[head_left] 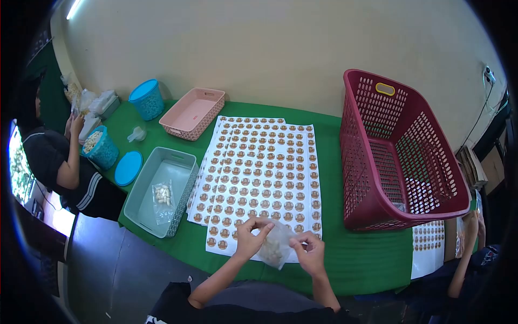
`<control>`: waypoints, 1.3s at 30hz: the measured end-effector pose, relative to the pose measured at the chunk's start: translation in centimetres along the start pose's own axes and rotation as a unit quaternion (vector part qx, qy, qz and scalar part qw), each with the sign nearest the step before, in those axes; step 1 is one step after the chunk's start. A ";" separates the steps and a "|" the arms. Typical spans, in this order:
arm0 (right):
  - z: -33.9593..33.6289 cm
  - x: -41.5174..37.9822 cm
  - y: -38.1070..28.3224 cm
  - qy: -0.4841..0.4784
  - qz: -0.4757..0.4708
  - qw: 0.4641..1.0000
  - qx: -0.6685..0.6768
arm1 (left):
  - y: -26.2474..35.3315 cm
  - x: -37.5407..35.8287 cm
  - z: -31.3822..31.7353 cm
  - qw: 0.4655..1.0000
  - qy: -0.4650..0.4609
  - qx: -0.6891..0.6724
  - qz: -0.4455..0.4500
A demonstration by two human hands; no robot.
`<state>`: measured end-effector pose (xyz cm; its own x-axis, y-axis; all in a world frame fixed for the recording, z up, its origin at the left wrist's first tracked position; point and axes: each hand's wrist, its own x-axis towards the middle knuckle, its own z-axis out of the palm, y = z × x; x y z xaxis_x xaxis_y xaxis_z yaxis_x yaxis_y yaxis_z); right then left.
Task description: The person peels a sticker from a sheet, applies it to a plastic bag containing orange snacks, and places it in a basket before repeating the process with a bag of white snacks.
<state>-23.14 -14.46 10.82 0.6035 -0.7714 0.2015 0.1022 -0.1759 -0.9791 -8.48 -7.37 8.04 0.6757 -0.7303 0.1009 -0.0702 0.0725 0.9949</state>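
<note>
Between my two hands hangs a clear plastic bag (274,249) with pale pieces gathered in its lower part; their exact kind is too blurred to tell. My left hand (251,237) pinches the bag at its upper left. On the other side, my right hand (309,251) grips its right edge between thumb and fingers. Beneath the bag lie overlapping white sheets of round brown stickers (264,178). Left of them, a similar bag of pale pieces (163,198) rests in a grey-green basket (186,186).
A tall maroon basket (353,178) stands to the right on the green tablecloth (372,254). Farther back are a pink basket (175,132), a blue-lidded tub (147,102), an uncovered filled tub (105,154) and a loose blue lid (128,168). People work at both ends.
</note>
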 end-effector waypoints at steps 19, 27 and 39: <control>-0.4 0.7 1.4 -0.064 0.048 0.997 0.014 | 2.9 -2.1 -0.4 0.980 -0.170 -0.095 -0.047; 0.6 -0.3 1.1 -0.010 0.080 0.987 0.140 | 2.8 -2.0 0.3 0.977 -0.212 0.028 0.000; -0.9 0.0 1.1 0.011 0.035 0.998 0.057 | 3.3 -0.3 -0.1 0.989 -0.128 0.068 0.018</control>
<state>-23.74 -15.23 9.81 0.5953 -0.7926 0.1318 0.1506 -0.0510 -0.9873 -8.78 -6.84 11.33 0.4648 -0.8779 0.1146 -0.1997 0.0222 0.9796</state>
